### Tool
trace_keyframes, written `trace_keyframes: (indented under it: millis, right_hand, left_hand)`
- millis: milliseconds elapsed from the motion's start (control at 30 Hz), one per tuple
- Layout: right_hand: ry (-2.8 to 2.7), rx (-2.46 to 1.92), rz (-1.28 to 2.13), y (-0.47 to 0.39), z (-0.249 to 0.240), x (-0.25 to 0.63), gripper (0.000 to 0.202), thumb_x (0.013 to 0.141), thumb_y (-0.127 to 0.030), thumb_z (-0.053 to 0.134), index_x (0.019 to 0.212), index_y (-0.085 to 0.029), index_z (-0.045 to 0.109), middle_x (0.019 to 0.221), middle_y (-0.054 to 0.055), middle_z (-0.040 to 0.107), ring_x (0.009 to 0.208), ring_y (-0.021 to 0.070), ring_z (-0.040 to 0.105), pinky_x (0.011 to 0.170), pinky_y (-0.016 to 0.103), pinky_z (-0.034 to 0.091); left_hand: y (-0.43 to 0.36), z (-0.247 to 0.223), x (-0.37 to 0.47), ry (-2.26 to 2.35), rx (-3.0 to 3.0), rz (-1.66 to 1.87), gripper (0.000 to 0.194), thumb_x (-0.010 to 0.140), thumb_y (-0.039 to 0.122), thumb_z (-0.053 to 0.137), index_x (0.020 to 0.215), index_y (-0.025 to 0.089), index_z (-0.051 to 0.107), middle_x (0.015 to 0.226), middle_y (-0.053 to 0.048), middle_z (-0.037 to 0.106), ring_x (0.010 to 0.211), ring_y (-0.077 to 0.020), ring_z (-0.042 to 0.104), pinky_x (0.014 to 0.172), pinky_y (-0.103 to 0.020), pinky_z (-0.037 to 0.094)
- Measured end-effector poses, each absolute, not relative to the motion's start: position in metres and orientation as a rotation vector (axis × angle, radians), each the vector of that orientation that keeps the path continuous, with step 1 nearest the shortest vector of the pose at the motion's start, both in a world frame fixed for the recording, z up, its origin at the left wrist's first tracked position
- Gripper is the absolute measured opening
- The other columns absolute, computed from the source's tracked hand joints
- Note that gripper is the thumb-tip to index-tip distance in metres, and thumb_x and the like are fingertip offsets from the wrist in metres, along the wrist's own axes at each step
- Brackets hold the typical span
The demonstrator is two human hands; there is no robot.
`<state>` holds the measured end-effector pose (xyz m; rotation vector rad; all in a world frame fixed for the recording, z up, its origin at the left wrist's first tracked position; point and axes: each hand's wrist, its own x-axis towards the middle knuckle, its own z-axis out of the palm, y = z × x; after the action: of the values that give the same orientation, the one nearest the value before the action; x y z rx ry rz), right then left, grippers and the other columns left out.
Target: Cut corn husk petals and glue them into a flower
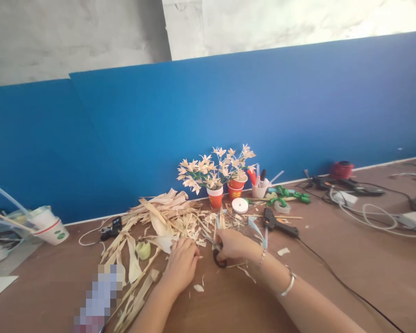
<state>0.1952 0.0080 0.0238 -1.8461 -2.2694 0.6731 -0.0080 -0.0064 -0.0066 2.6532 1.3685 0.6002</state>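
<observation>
My right hand (234,246) is closed round a pair of scissors (219,260), whose black handle loop shows below the fingers. The blades point away from me, partly lost among the scraps. To its left, my left hand (184,259) rests low over the table with fingers bent together; whatever they may pinch is hidden. Just beyond both hands lies a heap of pale dried husk strips (161,222) and small cut pieces. Behind the heap, pale star-shaped flowers (213,169) on green stems stand in a red and white paper cup (215,199).
A black glue gun (277,224) lies right of my right hand, its cord trailing forward. Farther back are a white ribbon spool (240,205), green tape (280,202) and a cup of pens (259,189). White cables (370,219) lie right; a paper cup (55,231) leans left.
</observation>
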Motion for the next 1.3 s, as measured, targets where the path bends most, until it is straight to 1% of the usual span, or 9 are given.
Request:
trace_keyframes:
  millis: [100, 200, 367, 567, 700, 833, 1067, 1167, 1300]
  right_hand:
    - [-2.205, -1.749, 0.646, 0.007, 0.022, 0.185, 0.023, 0.065, -0.019, 0.06, 0.086, -0.018, 0.069, 0.078, 0.003, 0.067, 0.071, 0.0168, 0.059, 0.059, 0.022, 0.037]
    - [-2.09, -1.537, 0.803, 0.007, 0.018, 0.172, 0.021, 0.071, -0.016, 0.053, 0.083, -0.017, 0.07, 0.074, 0.002, 0.068, 0.068, 0.0143, 0.059, 0.061, 0.021, 0.039]
    - [-1.934, -1.415, 0.995, 0.009, 0.007, 0.165, 0.013, 0.069, -0.016, 0.058, 0.075, -0.013, 0.069, 0.067, 0.002, 0.066, 0.061, 0.0129, 0.055, 0.057, 0.02, 0.039]
    - [-1.816, -1.267, 1.13, 0.013, -0.001, 0.168, 0.012, 0.07, -0.022, 0.059, 0.075, -0.013, 0.066, 0.065, 0.0, 0.062, 0.058, 0.0108, 0.051, 0.055, 0.019, 0.038]
    - [-1.843, -1.256, 1.096, 0.013, -0.006, 0.168, 0.007, 0.068, -0.019, 0.06, 0.071, -0.013, 0.063, 0.061, -0.001, 0.059, 0.057, 0.0104, 0.049, 0.053, 0.019, 0.036]
    - [-1.811, -1.202, 1.1, 0.012, -0.008, 0.167, 0.004, 0.067, -0.015, 0.058, 0.069, -0.014, 0.062, 0.062, -0.002, 0.057, 0.057, 0.0096, 0.048, 0.053, 0.018, 0.036]
    - [-1.754, -1.203, 1.173, 0.012, -0.005, 0.166, 0.005, 0.066, -0.016, 0.059, 0.067, -0.013, 0.062, 0.06, -0.002, 0.057, 0.055, 0.0091, 0.047, 0.051, 0.018, 0.035]
    - [-1.713, -1.196, 1.2, 0.011, -0.003, 0.165, 0.004, 0.065, -0.015, 0.06, 0.067, -0.013, 0.062, 0.06, -0.003, 0.057, 0.055, 0.0085, 0.046, 0.051, 0.018, 0.035]
    - [-1.614, -1.175, 1.34, 0.01, -0.003, 0.165, 0.006, 0.065, -0.018, 0.061, 0.068, -0.014, 0.06, 0.056, -0.004, 0.053, 0.049, 0.0068, 0.042, 0.047, 0.018, 0.032]
  left_hand:
    - [-0.005, -0.009, -0.007, 1.366, 2.626, 0.678, 0.012, 0.082, 0.013, 0.047, 0.077, 0.02, 0.055, 0.086, -0.004, 0.059, 0.087, -0.0229, 0.05, 0.077, -0.037, 0.037]
    - [-0.004, -0.012, -0.006, 1.351, 2.562, 0.786, 0.014, 0.084, 0.014, 0.045, 0.079, 0.021, 0.056, 0.081, -0.004, 0.06, 0.083, -0.0223, 0.052, 0.075, -0.037, 0.038]
    - [0.0, -0.019, -0.005, 1.348, 2.348, 0.965, 0.012, 0.082, 0.018, 0.048, 0.085, 0.021, 0.059, 0.085, -0.005, 0.063, 0.085, -0.0222, 0.056, 0.076, -0.035, 0.042]
    - [0.002, -0.021, -0.004, 1.352, 2.176, 1.12, 0.013, 0.081, 0.021, 0.048, 0.087, 0.021, 0.06, 0.084, -0.005, 0.064, 0.083, -0.0209, 0.06, 0.076, -0.034, 0.046]
    - [0.001, -0.02, -0.003, 1.316, 2.102, 1.138, 0.012, 0.082, 0.023, 0.049, 0.087, 0.021, 0.06, 0.085, -0.005, 0.064, 0.084, -0.0204, 0.06, 0.078, -0.035, 0.047]
    - [0.001, -0.019, -0.002, 1.271, 2.018, 1.175, 0.015, 0.077, 0.02, 0.051, 0.091, 0.02, 0.058, 0.082, -0.003, 0.064, 0.081, -0.0191, 0.061, 0.077, -0.034, 0.047]
    - [0.002, -0.021, -0.002, 1.227, 1.946, 1.143, 0.019, 0.076, 0.017, 0.05, 0.094, 0.02, 0.055, 0.083, -0.003, 0.062, 0.083, -0.0189, 0.059, 0.081, -0.035, 0.045]
    - [0.002, -0.021, -0.002, 1.205, 1.903, 1.13, 0.021, 0.076, 0.016, 0.05, 0.097, 0.02, 0.053, 0.081, -0.002, 0.061, 0.081, -0.018, 0.059, 0.08, -0.034, 0.045]
    - [0.003, -0.021, -0.002, 1.191, 1.886, 1.127, 0.025, 0.075, 0.013, 0.05, 0.099, 0.02, 0.051, 0.078, -0.001, 0.06, 0.078, -0.0173, 0.058, 0.078, -0.033, 0.044]
